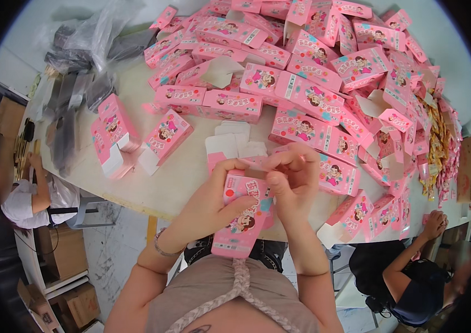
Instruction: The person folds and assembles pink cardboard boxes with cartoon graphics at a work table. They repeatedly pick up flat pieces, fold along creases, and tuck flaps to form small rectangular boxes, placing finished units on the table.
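Note:
In front of my body, over the table's near edge, I hold a pink carton point(238, 237) printed with a cartoon figure. My left hand point(207, 202) wraps around its left side, the thumb lying across the front panel. At the upper end, where a dark gap shows, my right hand point(295, 183) has its fingers bent and thumb against the carton's edge by the flap. Whether anything is inside the carton cannot be seen. Just beyond my hands lie cartons with white flaps point(228, 143) standing open. Another pink carton point(170, 133) with an open flap lies to the left.
A big heap of pink cartons point(302, 83) covers the far and right parts of the table point(135, 191). Yellow and pink packets point(438, 150) lie at the far right. Dark items in clear plastic point(69, 111) sit at the left. Co-workers point(24, 202) point(413, 277) are at both sides.

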The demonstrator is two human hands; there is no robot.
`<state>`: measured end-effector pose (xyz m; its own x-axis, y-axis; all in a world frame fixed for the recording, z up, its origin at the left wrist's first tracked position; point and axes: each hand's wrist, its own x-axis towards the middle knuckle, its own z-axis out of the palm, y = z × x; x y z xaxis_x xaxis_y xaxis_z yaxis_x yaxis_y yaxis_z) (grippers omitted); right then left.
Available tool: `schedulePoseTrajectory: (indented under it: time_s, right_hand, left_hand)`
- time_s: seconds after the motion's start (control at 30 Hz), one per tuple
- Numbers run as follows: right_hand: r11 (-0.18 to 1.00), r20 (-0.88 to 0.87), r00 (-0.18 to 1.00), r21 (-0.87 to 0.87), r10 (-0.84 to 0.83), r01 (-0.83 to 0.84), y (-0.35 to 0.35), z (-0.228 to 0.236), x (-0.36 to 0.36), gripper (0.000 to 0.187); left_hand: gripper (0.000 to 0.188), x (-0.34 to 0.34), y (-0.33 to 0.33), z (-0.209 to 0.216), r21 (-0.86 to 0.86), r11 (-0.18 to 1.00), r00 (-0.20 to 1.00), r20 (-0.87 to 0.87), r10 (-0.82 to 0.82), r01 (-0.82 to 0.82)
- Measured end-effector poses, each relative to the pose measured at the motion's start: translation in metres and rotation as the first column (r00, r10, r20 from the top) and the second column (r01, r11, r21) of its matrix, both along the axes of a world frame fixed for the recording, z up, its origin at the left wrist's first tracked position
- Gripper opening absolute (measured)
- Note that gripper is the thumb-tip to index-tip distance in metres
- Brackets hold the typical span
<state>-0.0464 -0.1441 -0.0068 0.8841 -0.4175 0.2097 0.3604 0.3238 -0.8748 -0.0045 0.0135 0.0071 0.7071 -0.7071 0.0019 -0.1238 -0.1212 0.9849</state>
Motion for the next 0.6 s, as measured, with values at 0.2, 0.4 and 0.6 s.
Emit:
schedulePoseTrajectory:
  time_s: [0.2,0.4,0.6]
  right_hand:
    - [0.944,-0.146,0.971,-0.247,0.189,-0.221,-0.012,0.013,-0.003,0.014]
    - [0.833,-0.182,0.957,-0.474,0.225,-0.286,-0.016,0.014,-0.012,0.028]
    - [0.537,-0.498,0.832,-0.645,0.243,-0.543,-0.021,0.024,-0.018,0.039]
  left_hand:
    - [0.065,-0.002,0.004,-0.015,-0.145,0.987,0.957,0.268,0.109,-0.072]
    - [0.058,0.0,0.011,-0.014,-0.147,0.986,0.961,0.252,0.113,-0.077]
    - [0.046,0.002,0.029,-0.043,-0.204,0.958,0.972,0.081,0.221,-0.201]
